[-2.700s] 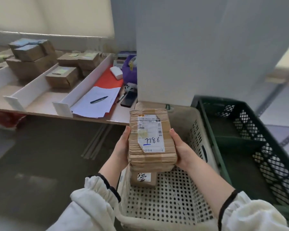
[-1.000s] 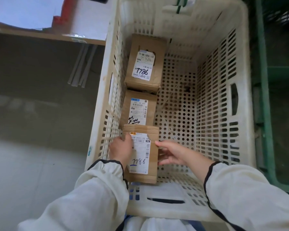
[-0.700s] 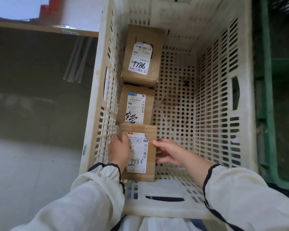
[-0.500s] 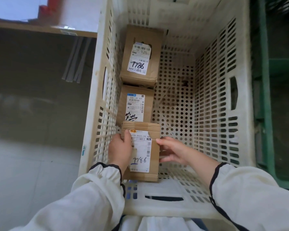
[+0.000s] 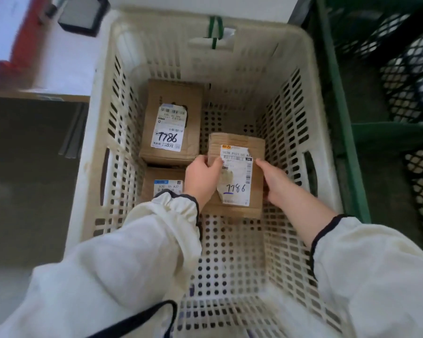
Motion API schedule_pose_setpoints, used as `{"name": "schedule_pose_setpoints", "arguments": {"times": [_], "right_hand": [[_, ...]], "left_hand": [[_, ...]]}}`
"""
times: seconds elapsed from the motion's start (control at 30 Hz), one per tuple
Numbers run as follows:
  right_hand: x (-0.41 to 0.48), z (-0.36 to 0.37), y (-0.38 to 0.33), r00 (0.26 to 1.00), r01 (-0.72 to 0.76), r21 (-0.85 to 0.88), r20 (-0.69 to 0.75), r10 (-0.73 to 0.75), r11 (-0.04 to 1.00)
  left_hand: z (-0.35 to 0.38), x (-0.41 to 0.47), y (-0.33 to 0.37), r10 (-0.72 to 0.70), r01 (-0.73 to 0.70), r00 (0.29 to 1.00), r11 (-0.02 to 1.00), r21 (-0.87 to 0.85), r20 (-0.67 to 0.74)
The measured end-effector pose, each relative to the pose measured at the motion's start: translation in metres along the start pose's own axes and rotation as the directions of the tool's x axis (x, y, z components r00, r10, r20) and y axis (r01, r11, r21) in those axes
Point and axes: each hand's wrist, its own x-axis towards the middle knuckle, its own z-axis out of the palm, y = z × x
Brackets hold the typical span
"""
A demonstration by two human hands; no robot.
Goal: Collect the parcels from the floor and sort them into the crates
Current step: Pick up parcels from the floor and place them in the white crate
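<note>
In crate (image 5: 300, 76), far parcel (image 5: 172, 113) behind near parcel (image 5: 165, 184); third parcel (image 5: 236, 176) seemingly just right.

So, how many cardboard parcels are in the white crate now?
3 in the white crate: the far-left parcel, the near-left parcel partly under the left sleeve, and the middle parcel held by the left hand and right hand. More could hide beneath the sleeves.

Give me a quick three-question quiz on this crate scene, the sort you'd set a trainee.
1. How many parcels show inside the white crate?
2. True or false: the left hand and the right hand both grip the right-side parcel.
3. The handwritten number on that parcel is: A 7786, B 4512, C 3090.
Key: 1 three; 2 true; 3 A.
</note>
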Motion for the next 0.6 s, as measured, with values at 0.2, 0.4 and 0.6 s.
{"name": "schedule_pose_setpoints", "arguments": {"times": [0.2,0.4,0.6], "right_hand": [[0.064,0.029,-0.078,0.986,0.110,0.019,-0.125,-0.107,0.994],[0.116,0.052,-0.103,0.985,0.130,-0.055,-0.105,-0.135,0.990],[0.148,0.067,-0.105,0.985,0.164,-0.001,-0.061,-0.164,0.986]], "left_hand": [[-0.007,0.095,0.063,0.235,-0.222,0.972,0.901,0.373,0.013],[-0.025,0.146,0.081,0.416,-0.313,0.905,0.513,0.799,0.088],[-0.022,0.171,0.067,0.473,-0.247,0.881,0.458,0.854,0.001]]}}
